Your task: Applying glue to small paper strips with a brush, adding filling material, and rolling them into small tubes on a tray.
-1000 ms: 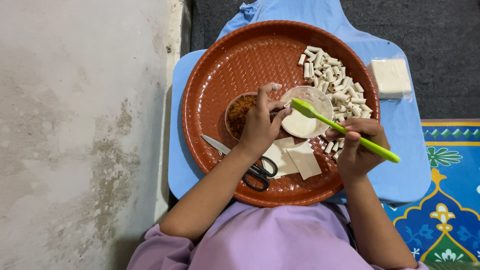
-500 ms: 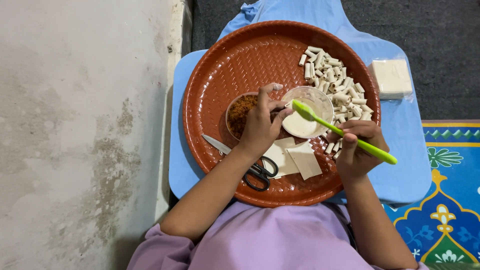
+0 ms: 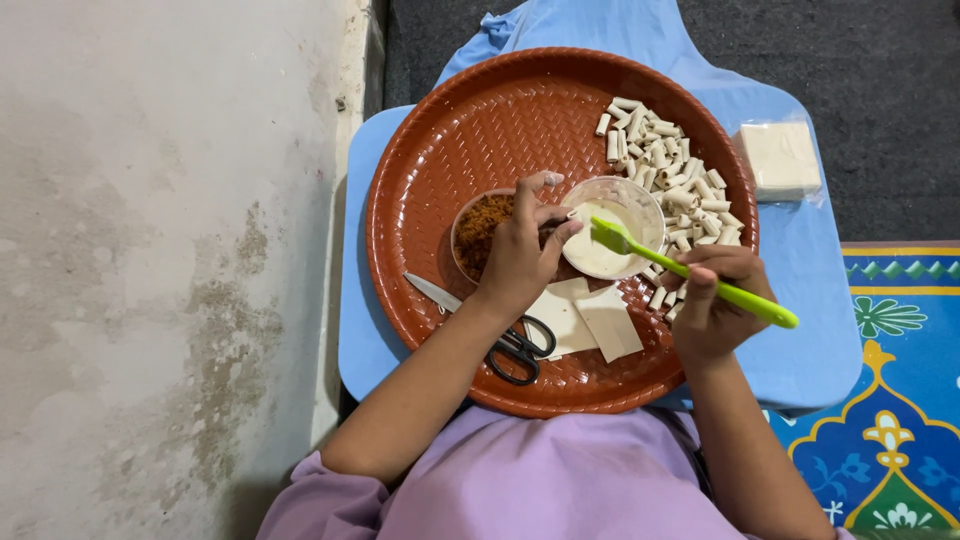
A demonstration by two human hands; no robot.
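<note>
A: Fig., head view. Where is the R hand (image 3: 715, 305), and what's in it?

B: At approx. 4 o'clock on the round brown tray (image 3: 440, 150). Fingers closed around the handle of a green brush (image 3: 690, 272); the brush tip points toward 10 o'clock and lies in the small clear bowl (image 3: 612, 240), which holds a pale liquid.

A: L hand (image 3: 522, 255)?

B: Near tray centre, just to the 9 o'clock side of the clear bowl. Fingers loosely curled; thumb and forefinger touch the bowl's rim. Palm partly covers a second small bowl w/ brown crumbly filling (image 3: 482, 225). Cannot tell if it grips anything beyond the rim contact.

A: Other items on the tray?

B: Heap of short pale rolled pieces (image 3: 665, 165) at 1–3 o'clock, touching the clear bowl's far side. Flat pale wrapper sheets (image 3: 600, 320) at approx. 5 o'clock, betw. the two wrists. Black-handled scissors (image 3: 490, 335) at 6–7 o'clock, blades toward 10 o'clock, partly under the L forearm.

A: Off the tray?

B: Tray rests on a light blue board (image 3: 810, 330). Stack of square pale sheets in clear wrap (image 3: 778, 158) on the board at 2 o'clock, well apart from both hands. Patterned blue mat (image 3: 900, 400) at 4 o'clock; grey stained floor (image 3: 150, 250) at 9 o'clock. Lilac sleeves (image 3: 520, 480) at 6 o'clock.
</note>
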